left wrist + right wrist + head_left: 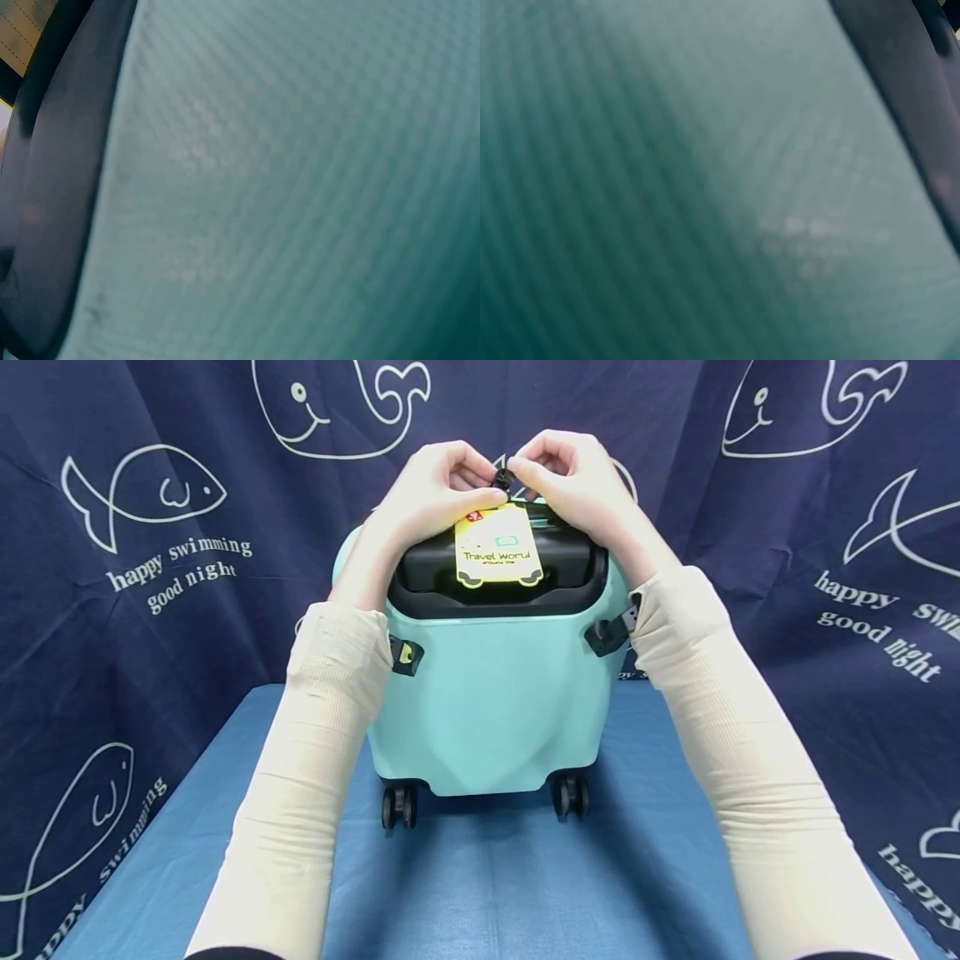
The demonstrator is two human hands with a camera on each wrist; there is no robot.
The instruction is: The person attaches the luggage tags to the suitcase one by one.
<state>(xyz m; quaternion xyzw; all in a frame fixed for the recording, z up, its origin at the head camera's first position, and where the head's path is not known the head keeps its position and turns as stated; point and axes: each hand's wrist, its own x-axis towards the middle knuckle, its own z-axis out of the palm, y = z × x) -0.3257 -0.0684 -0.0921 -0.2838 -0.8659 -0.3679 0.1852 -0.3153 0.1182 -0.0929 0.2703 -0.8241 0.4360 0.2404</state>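
A mint-green suitcase (495, 710) stands upright on its black wheels, its black handle recess (570, 560) facing up and toward me. Over the handle lies a yellow luggage tag (498, 545) printed "Travel World". My left hand (435, 489) pinches the tag's black strap (503, 479) between thumb and fingers, just above the tag. From the other side, my right hand (581, 485) pinches the same strap near its upper end. Strap details are partly hidden by fingertips. Both wrist views show mainly the ribbed suitcase shell (285, 180), blurred, with the dark recess edge (911, 97).
A blue cloth-covered table (480, 885) lies under the suitcase. Behind hangs a navy curtain (300, 568) with white whale and fish drawings. Black wrist camera mounts (609, 633) sit close to the suitcase's front.
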